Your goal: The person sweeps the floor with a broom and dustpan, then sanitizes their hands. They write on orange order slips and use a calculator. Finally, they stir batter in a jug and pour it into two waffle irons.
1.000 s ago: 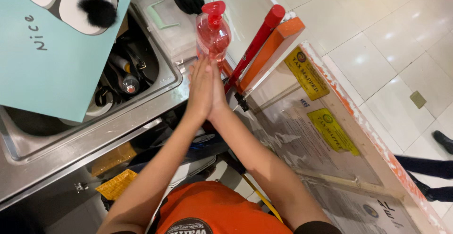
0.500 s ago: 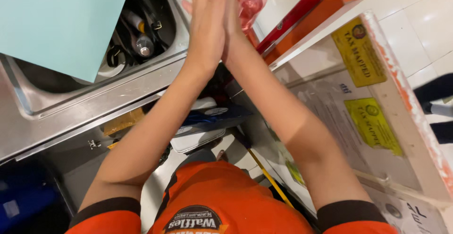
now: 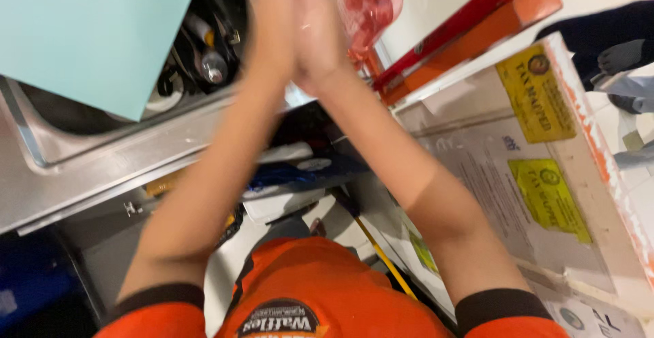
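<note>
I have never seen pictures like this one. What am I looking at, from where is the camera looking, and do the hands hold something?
No machine is here. A person wears a camera on the head, so the view looks straight down over an orange shirt and both forearms. The left hand and the right hand are pressed together, palm to palm, blurred by motion. Neither hand has a grip on anything. Just beyond them stands a clear pink bottle with a red top. On the left is a steel sink with dark utensils inside, partly covered by a pale blue card. On the right a large cardboard box with yellow labels lies, with red and orange bars along its far edge.
</note>
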